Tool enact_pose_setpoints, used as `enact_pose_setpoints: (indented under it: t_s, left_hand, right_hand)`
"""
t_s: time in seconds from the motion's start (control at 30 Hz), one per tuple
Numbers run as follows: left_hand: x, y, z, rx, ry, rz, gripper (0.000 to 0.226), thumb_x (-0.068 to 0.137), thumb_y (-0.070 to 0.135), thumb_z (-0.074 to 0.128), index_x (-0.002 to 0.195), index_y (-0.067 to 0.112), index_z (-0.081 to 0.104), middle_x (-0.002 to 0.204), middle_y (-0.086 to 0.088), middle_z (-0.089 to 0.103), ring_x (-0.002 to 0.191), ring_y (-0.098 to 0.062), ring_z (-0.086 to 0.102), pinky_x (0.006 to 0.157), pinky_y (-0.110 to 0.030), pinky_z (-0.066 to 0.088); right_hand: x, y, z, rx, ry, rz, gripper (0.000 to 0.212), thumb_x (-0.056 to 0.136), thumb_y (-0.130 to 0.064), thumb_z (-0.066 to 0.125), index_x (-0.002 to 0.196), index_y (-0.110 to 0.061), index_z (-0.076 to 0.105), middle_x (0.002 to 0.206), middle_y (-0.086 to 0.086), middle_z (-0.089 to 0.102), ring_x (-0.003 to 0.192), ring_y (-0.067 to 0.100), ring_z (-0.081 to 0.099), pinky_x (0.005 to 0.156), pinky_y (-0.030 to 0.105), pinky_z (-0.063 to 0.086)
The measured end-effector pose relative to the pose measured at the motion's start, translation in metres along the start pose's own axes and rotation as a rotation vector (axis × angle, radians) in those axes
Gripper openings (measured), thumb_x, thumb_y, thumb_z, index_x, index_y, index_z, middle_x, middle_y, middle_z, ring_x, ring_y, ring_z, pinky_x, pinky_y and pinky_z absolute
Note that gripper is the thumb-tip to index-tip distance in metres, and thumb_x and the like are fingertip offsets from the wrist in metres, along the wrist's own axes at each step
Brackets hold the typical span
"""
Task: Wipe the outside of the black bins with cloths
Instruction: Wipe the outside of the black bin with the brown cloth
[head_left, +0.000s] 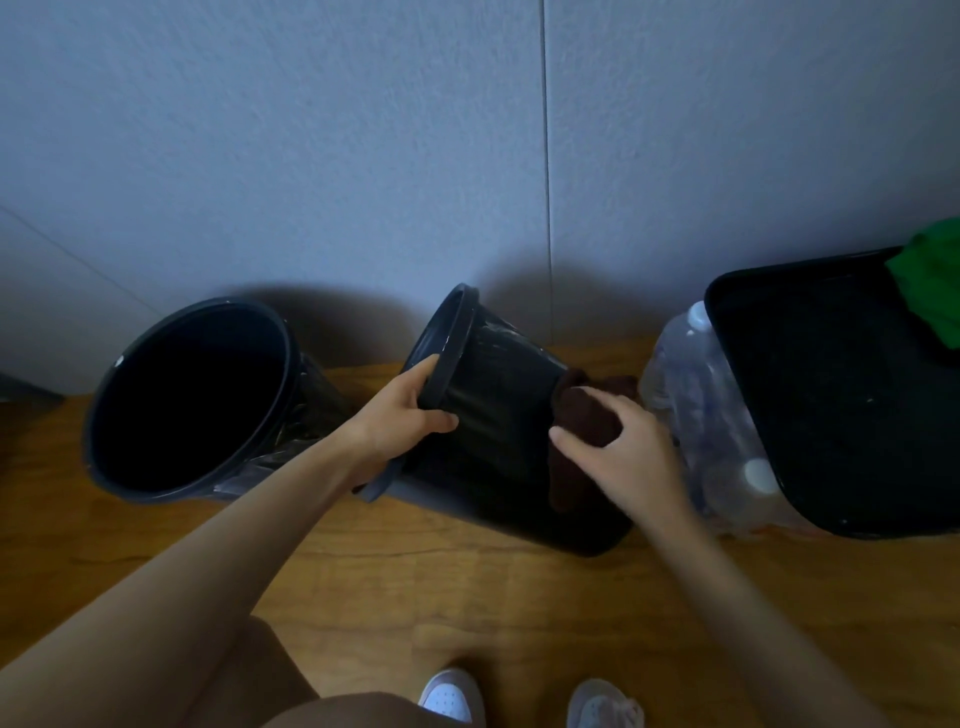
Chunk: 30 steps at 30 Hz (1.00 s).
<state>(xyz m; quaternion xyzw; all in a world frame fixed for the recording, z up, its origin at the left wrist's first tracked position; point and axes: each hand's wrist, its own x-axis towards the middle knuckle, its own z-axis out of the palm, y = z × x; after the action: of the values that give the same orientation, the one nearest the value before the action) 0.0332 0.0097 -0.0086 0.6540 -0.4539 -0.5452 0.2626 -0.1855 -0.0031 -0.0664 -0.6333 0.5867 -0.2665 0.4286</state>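
Observation:
A black round bin is tipped on its side at the centre, its opening turned left. My left hand grips its rim, thumb on the outer wall. A dark brown cloth lies against the bin's base end. My right hand holds the cloth there, fingers curled over it. A second black round bin stands upright at the left with its opening facing me. A black rectangular bin stands at the right.
A clear plastic bag of bottles sits between the tipped bin and the rectangular bin. A green cloth hangs over the rectangular bin's far corner. A grey wall runs behind. My shoes stand on the wooden floor.

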Motion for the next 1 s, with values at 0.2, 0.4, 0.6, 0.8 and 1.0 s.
enact_pose_setpoints:
  t_s: [0.2, 0.4, 0.6, 0.8, 1.0]
  left_hand:
    - [0.005, -0.003, -0.004, -0.033, 0.043, -0.054, 0.052, 0.084, -0.011, 0.051, 0.126, 0.019, 0.050, 0.112, -0.012, 0.063, 0.109, -0.029, 0.058, 0.099, -0.049, 0.045]
    - [0.007, -0.007, -0.013, -0.105, 0.101, -0.124, 0.053, 0.087, -0.007, 0.051, 0.131, 0.023, 0.047, 0.120, -0.011, 0.060, 0.112, -0.030, 0.057, 0.100, -0.054, 0.043]
    - [0.008, -0.004, -0.006, -0.117, 0.068, -0.088, 0.056, 0.086, -0.010, 0.050, 0.132, 0.021, 0.045, 0.114, -0.010, 0.062, 0.110, -0.029, 0.058, 0.097, -0.048, 0.046]
    - [0.003, -0.001, -0.004, -0.035, 0.013, -0.010, 0.057, 0.084, -0.011, 0.053, 0.131, 0.020, 0.043, 0.110, -0.008, 0.062, 0.103, -0.019, 0.062, 0.084, -0.028, 0.054]
    - [-0.003, -0.004, -0.007, -0.010, 0.025, -0.013, 0.060, 0.087, -0.010, 0.051, 0.135, 0.025, 0.040, 0.117, -0.004, 0.061, 0.108, -0.015, 0.059, 0.093, -0.033, 0.051]
  right_hand:
    - [-0.006, 0.019, 0.028, 0.056, -0.088, -0.159, 0.051, 0.073, -0.071, 0.034, 0.122, -0.057, 0.036, 0.156, -0.011, -0.010, 0.142, 0.011, -0.017, 0.111, 0.035, -0.002]
    - [0.001, 0.052, 0.025, -0.296, -0.034, -0.062, 0.087, 0.083, -0.053, 0.053, 0.149, -0.028, 0.002, 0.158, -0.002, -0.001, 0.144, 0.018, -0.005, 0.116, 0.044, 0.010]
    - [-0.015, 0.009, 0.054, -0.240, 0.025, -0.281, 0.077, 0.077, -0.055, 0.043, 0.145, -0.020, 0.030, 0.152, 0.002, 0.026, 0.138, 0.023, 0.015, 0.111, 0.041, 0.019]
    - [0.022, -0.046, 0.065, -0.206, -0.010, -0.449, 0.057, 0.082, -0.043, 0.050, 0.136, -0.027, 0.046, 0.146, -0.004, 0.037, 0.136, 0.020, 0.025, 0.103, 0.039, 0.030]
    - [0.071, -0.010, 0.033, -0.113, -0.055, -0.039, 0.043, 0.091, -0.037, 0.049, 0.133, -0.026, 0.050, 0.140, -0.003, 0.047, 0.128, 0.021, 0.042, 0.101, 0.033, 0.034]
